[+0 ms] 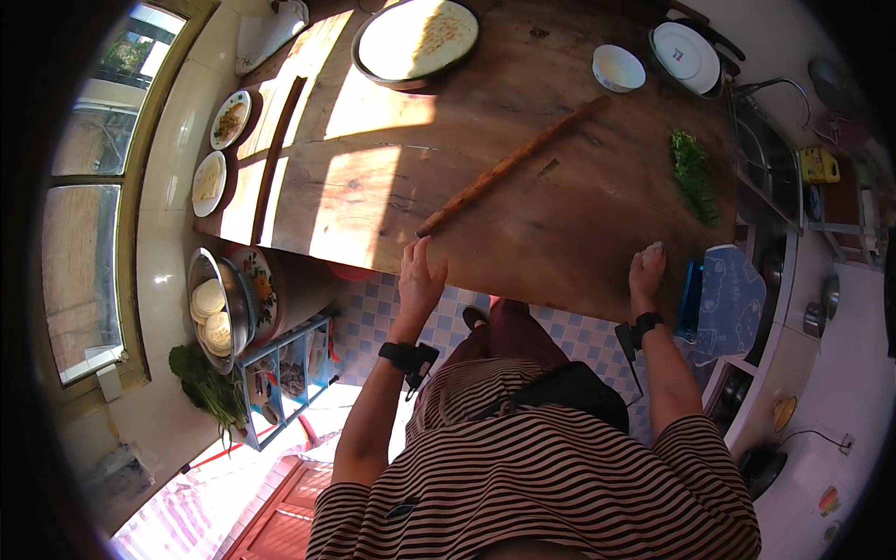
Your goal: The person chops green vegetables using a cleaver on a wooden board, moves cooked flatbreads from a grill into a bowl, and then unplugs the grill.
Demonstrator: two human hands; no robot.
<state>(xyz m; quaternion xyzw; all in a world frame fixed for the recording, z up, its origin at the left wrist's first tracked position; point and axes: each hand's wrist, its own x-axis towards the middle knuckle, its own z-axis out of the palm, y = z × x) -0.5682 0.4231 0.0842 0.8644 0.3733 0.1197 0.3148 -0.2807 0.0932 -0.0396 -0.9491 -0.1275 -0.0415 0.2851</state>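
Observation:
A long wooden rolling pin [514, 164] lies diagonally across the wooden table [581, 231]. My left hand [422, 276], thumb and fingers apart, is at the table's front edge. Its fingertips are right by the pin's near end; I cannot tell whether they touch it. Further right, over the front of the table, my right hand [645, 276] is closed around a small pale lump [653, 251], mostly hidden by the fingers and too small to identify. Chopped green leaves [693, 178] lie beyond that hand. A white bowl [619, 68] stands near the pin's far end.
A round pan with a large flatbread [413, 38] sits at the back. Two small plates of food [229, 120] and a wooden strip [278, 161] are at left. A metal basin of round pale breads [213, 315] stands below. Blue patterned cloth [731, 301] hangs right.

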